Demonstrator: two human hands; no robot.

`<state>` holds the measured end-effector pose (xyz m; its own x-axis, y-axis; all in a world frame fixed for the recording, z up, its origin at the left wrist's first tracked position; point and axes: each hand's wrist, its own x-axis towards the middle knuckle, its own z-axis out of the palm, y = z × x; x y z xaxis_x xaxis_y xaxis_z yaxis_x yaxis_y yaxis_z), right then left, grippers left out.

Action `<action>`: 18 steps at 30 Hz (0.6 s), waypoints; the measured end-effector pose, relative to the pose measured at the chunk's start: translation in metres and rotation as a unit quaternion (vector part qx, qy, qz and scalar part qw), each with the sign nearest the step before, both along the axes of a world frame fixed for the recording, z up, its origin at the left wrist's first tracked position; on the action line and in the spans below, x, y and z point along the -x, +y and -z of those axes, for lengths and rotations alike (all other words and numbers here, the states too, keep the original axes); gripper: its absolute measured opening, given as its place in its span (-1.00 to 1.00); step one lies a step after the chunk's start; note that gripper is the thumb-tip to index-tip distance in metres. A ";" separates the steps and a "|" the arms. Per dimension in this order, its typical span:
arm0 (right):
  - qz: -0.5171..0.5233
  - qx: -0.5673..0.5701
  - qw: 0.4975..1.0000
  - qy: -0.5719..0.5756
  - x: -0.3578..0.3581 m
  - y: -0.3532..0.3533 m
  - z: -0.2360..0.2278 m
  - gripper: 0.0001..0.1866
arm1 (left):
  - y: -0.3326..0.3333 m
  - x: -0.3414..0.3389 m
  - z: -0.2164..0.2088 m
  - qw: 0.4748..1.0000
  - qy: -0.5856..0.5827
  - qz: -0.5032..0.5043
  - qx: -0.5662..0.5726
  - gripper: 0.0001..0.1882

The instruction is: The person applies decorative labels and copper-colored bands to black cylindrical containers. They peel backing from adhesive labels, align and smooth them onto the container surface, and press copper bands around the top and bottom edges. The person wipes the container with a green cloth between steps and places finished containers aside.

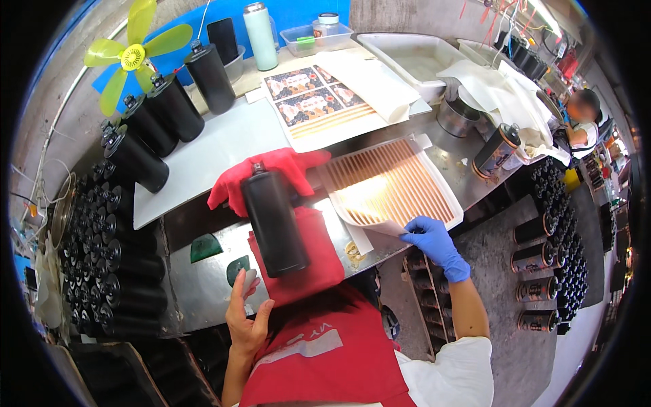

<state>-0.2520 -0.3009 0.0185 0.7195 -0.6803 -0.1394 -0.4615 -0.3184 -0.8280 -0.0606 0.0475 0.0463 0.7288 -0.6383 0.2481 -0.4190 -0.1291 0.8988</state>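
My right hand (437,247), in a blue glove, pinches the lifted near corner of a brown-and-white striped sheet (386,178) lying in a shallow white tray (449,197). My bare left hand (247,319) is raised, its thumb apart from its fingers. Something small and pale grey (250,279) shows at its fingertips; whether it is held or worn I cannot tell. Just beyond that hand a matte black bottle (274,224) lies tilted on a folded red cloth (325,254), its neck end against a second red cloth (227,186).
Green flat pieces (205,248) lie on the metal table (196,292). Black bottles (152,163) stand at left beside a yellow-green fan (133,57). Printed sheets (305,102) lie at the back. A printed bottle (496,150) and metal pot (458,117) stand right; another person (582,125) is beyond.
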 end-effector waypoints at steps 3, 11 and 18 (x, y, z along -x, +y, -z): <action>-0.051 0.008 0.998 0.019 -0.005 0.003 -0.008 -0.80 | 0.004 -0.007 0.006 1.000 -0.010 -0.001 -0.004 -0.33; -0.147 -0.050 0.981 0.119 -0.015 -0.006 -0.014 -0.78 | 0.009 -0.021 0.020 0.999 0.028 -0.039 -0.003 -0.34; -0.054 -0.137 0.984 0.099 -0.018 -0.012 -0.010 -0.83 | 0.009 -0.035 0.024 0.999 0.039 -0.025 -0.020 -0.33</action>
